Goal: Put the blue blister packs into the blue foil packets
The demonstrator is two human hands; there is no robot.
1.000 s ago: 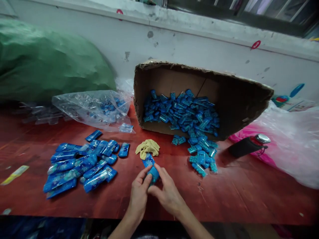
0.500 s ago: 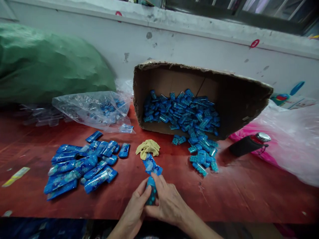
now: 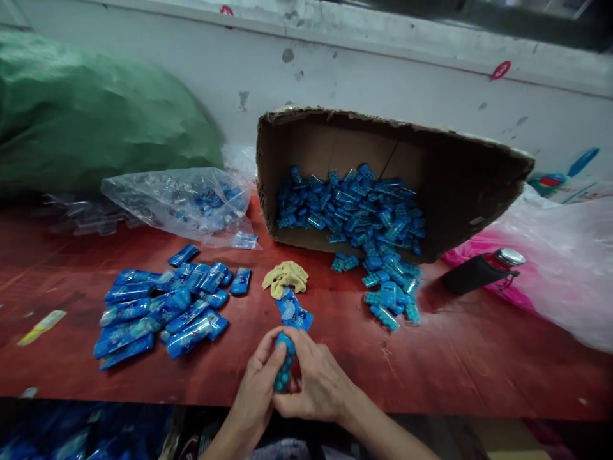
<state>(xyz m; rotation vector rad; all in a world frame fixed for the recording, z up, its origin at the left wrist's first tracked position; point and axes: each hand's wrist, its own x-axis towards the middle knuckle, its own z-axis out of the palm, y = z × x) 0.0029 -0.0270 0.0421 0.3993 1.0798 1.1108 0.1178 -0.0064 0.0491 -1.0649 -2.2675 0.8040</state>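
Observation:
Between both hands, near the table's front edge, is a small clear container with a blue top and blue-green balls [image 3: 283, 367]. My left hand [image 3: 256, 386] grips it from the left, thumb along its side. My right hand [image 3: 318, 380] has its fingers round the top and right side. Just beyond the hands lie flat blue printed wrappers [image 3: 293, 311], touching a crumpled yellow cloth-like piece [image 3: 286, 278]. Similar containers [image 3: 389, 297] spill out of a cardboard box [image 3: 479, 191] on its side. A pile of blue wrapped packs [image 3: 143, 313] lies at the left.
On the red table [image 3: 454, 370], a black-sleeved bottle [image 3: 476, 273] leans at the right beside pink and clear plastic [image 3: 565, 255]. A clear bag [image 3: 182, 204] and a large green sack [image 3: 96, 121] are at the back left. A yellow strip [image 3: 42, 327] lies far left.
Both hands have tilted the held container slightly and shifted a little left with it. The whole view has moved slightly; the piles look the same.

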